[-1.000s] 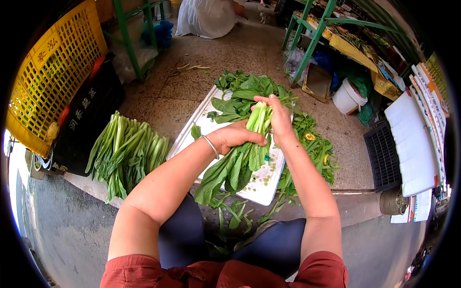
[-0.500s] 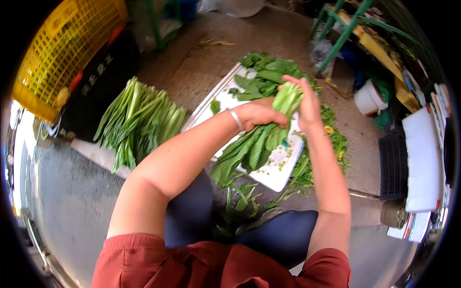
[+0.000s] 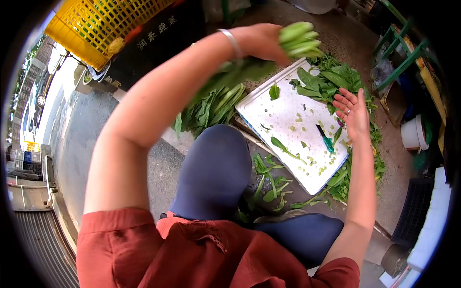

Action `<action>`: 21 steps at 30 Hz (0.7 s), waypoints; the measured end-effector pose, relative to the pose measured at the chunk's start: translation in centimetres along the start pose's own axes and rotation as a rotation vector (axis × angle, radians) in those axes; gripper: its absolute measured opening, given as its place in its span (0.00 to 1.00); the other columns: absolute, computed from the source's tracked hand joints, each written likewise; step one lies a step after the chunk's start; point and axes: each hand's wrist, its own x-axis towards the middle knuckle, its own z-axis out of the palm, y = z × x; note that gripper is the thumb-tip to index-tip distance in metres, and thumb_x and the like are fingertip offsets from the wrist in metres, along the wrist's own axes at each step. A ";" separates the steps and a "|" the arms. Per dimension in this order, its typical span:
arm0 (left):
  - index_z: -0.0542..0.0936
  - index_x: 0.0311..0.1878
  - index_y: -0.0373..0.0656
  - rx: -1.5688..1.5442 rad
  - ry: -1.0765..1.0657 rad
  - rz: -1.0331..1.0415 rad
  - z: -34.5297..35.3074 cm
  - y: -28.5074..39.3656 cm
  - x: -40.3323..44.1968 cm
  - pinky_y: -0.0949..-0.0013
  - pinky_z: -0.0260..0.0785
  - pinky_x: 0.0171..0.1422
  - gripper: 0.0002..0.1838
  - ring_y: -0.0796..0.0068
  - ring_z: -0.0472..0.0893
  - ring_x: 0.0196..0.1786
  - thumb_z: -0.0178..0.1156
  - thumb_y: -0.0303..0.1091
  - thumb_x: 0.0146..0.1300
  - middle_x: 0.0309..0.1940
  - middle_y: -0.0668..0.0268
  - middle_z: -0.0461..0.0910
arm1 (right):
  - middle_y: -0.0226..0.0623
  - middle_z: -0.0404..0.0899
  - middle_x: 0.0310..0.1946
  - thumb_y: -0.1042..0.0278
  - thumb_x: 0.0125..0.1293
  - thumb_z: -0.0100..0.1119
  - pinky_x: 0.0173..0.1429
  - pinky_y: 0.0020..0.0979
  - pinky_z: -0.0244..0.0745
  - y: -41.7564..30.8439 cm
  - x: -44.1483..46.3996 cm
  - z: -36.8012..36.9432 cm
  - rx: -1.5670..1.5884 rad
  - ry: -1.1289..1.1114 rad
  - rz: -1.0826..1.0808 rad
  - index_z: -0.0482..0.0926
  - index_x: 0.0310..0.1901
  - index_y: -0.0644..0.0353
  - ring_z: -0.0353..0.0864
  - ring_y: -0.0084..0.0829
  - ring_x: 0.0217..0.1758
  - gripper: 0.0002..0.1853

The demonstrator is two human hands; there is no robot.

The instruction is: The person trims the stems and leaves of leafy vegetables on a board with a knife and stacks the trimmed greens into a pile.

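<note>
My left hand point(image 3: 264, 42) is raised at the top centre, wrapped round a bunch of leafy greens point(image 3: 300, 40); its pale cut stems point right and its blurred leaves trail down-left behind my forearm. My right hand point(image 3: 354, 114) is over the right edge of the white board point(image 3: 283, 125), palm turned inward, fingers apart, holding nothing. On the board lie a small knife with a green handle point(image 3: 328, 144), loose leaves and small cut stem pieces. A heap of leaves point(image 3: 336, 79) covers the board's far right corner. The pile of bunched greens point(image 3: 211, 109) is partly hidden under my left arm.
A yellow basket point(image 3: 96, 29) stands over a black crate point(image 3: 149, 48) at the upper left. Fallen leaves point(image 3: 271, 187) lie on the ground near my knees. At the right are a green metal rack point(image 3: 403, 57), a white bucket point(image 3: 414, 133) and a white foam box point(image 3: 434, 216).
My left hand has carried the bunch up and left, away from my right hand, which now holds nothing. The view has turned left, and the knife on the board shows fully.
</note>
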 end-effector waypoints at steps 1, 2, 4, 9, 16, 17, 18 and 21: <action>0.71 0.48 0.35 0.109 -0.007 -0.061 -2.0 -0.5 -1.9 0.71 0.72 0.40 0.26 0.74 0.77 0.34 0.64 0.30 0.43 0.33 0.62 0.78 | 0.34 0.76 0.40 0.32 0.63 0.32 0.43 0.25 0.66 0.3 0.2 -0.2 -0.043 -0.011 0.019 0.71 0.52 0.59 0.74 0.25 0.42 0.36; 0.70 0.50 0.35 0.265 0.018 -0.104 -3.7 -2.2 -3.1 0.71 0.72 0.42 0.27 0.73 0.77 0.35 0.64 0.31 0.44 0.34 0.60 0.78 | 0.34 0.76 0.40 0.32 0.63 0.32 0.43 0.25 0.66 0.6 0.5 -0.3 -0.031 0.000 0.019 0.71 0.52 0.59 0.74 0.25 0.42 0.36; 0.69 0.53 0.36 0.424 0.150 -0.160 -6.3 -6.6 -6.0 0.67 0.70 0.47 0.32 0.70 0.77 0.41 0.64 0.32 0.41 0.38 0.58 0.77 | 0.34 0.76 0.39 0.32 0.63 0.32 0.42 0.25 0.67 1.3 1.0 -0.3 -0.087 -0.010 0.065 0.72 0.51 0.59 0.75 0.24 0.40 0.36; 0.62 0.58 0.33 0.524 0.216 -0.348 -7.9 -15.8 -9.7 0.65 0.67 0.55 0.42 0.59 0.76 0.51 0.69 0.43 0.40 0.45 0.48 0.76 | 0.37 0.77 0.40 0.34 0.64 0.33 0.42 0.26 0.68 3.4 2.0 -1.6 -0.207 0.030 0.081 0.74 0.50 0.60 0.77 0.25 0.41 0.35; 0.56 0.60 0.34 0.206 0.211 -0.409 -0.2 -20.8 -8.6 0.65 0.67 0.56 0.45 0.61 0.73 0.53 0.70 0.47 0.46 0.50 0.49 0.72 | 0.33 0.76 0.33 0.47 0.63 0.49 0.34 0.24 0.69 8.6 2.9 -6.4 -0.674 0.162 0.295 0.75 0.47 0.59 0.73 0.23 0.32 0.23; 0.56 0.60 0.34 0.194 0.217 -0.401 -0.6 -20.2 -8.4 0.65 0.67 0.56 0.45 0.61 0.73 0.53 0.70 0.47 0.46 0.50 0.49 0.72 | 0.35 0.78 0.32 0.50 0.61 0.52 0.37 0.27 0.71 9.4 2.9 -6.8 -0.810 0.127 0.320 0.77 0.44 0.60 0.76 0.26 0.33 0.21; 0.55 0.59 0.33 0.206 0.129 -0.454 -1.2 -19.1 -8.2 0.65 0.67 0.56 0.45 0.60 0.73 0.54 0.70 0.47 0.46 0.50 0.48 0.72 | 0.37 0.79 0.31 0.53 0.60 0.55 0.39 0.30 0.72 10.0 3.0 -7.4 -0.949 0.099 0.334 0.78 0.42 0.61 0.78 0.29 0.34 0.19; 0.55 0.58 0.29 0.307 0.053 -0.381 -2.2 -19.2 -6.8 0.65 0.63 0.61 0.45 0.57 0.72 0.56 0.70 0.43 0.45 0.50 0.46 0.72 | 0.41 0.81 0.31 0.58 0.54 0.60 0.43 0.32 0.72 13.4 3.6 -10.1 -0.999 0.076 0.189 0.82 0.33 0.60 0.80 0.33 0.35 0.14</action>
